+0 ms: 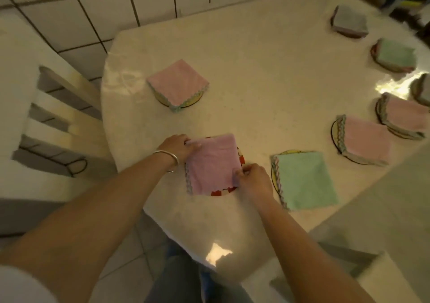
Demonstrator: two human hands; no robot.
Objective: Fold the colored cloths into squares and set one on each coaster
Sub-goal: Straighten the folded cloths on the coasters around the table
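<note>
Hands, left (179, 148) and right (252, 181), each grip pinching pink cloth (213, 165) on pale table (267, 74) by tiled wall (116, 4).

Your left hand (180, 148) pinches the far left corner of a folded pink cloth (213, 165), and your right hand (253, 181) pinches its near right corner. The cloth lies over a red-and-white coaster (222, 192) on the pale tabletop (267, 88). Just to the right, a folded green cloth (304, 180) rests on a yellow coaster (287, 152). Further back on the left, another pink square (178, 84) sits on its own coaster. Along the right edge more folded cloths lie on coasters. A silver bangle (171, 160) circles your left wrist.
</note>
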